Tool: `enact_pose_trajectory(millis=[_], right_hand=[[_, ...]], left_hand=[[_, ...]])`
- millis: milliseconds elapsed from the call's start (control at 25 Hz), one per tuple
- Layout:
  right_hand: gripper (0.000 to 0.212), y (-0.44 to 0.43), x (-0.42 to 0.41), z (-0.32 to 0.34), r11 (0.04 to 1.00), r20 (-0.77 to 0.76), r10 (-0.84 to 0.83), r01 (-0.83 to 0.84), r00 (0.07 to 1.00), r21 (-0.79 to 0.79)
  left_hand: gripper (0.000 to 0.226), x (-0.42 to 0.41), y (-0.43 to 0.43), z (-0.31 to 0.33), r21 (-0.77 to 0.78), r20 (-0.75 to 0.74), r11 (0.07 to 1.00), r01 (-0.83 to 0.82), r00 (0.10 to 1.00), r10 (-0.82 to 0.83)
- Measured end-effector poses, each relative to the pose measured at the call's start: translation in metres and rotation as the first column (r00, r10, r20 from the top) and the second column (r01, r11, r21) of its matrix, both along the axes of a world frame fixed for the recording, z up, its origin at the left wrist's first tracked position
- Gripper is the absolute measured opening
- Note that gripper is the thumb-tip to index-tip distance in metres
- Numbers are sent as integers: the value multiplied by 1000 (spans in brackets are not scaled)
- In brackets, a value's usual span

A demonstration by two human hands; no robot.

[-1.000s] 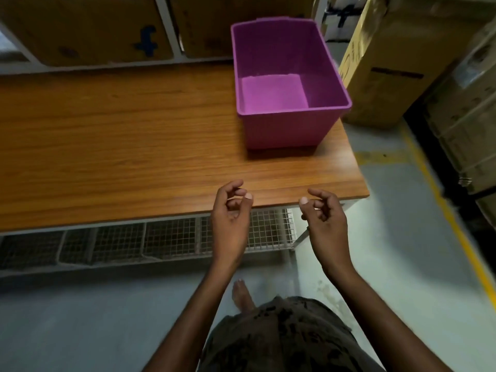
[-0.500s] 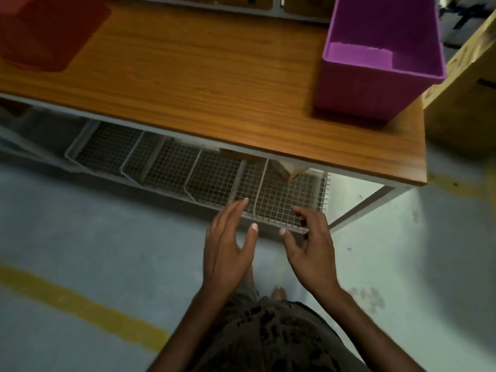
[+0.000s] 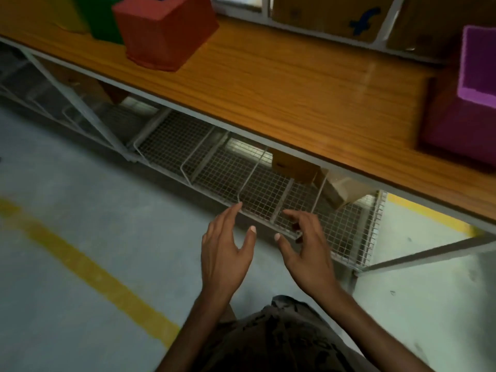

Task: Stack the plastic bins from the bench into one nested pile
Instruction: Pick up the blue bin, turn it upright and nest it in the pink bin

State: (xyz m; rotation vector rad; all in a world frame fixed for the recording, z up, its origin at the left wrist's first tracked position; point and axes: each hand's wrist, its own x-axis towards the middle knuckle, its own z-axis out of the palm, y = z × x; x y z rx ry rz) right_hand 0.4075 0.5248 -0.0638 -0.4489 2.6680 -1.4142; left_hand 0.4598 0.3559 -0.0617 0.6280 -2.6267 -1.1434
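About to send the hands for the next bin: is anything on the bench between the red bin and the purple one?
Nothing visible. The wooden bench top lies bare between the red plastic bin at the left and the purple plastic bin at the right. Both the left hand and the right hand are empty, below the bench edge.

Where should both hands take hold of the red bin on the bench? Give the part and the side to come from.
Probably the rim of the red bin, one hand on each side, coming from the bench's front edge. Its walls taper toward the base, so they offer poor purchase lower down. The left hand and right hand are open and empty. The rim itself is cut off above.
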Motion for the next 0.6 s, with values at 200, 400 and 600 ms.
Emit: enact_pose_trajectory(millis=[200,400,600], right_hand=[[43,-124,-16,8,989,101,-12,26,995,-144],[43,-206,-56,21,973,122,-43,69,992,-221],[41,-257,-114,32,952,137,-37,77,990,-298]], left_hand=[[56,-1,-119,8,128,-16,986,-104,994,107],[52,-39,-209,19,341,-59,926,-161,980,192],[53,-98,-261,25,417,-94,894,-161,971,219]])
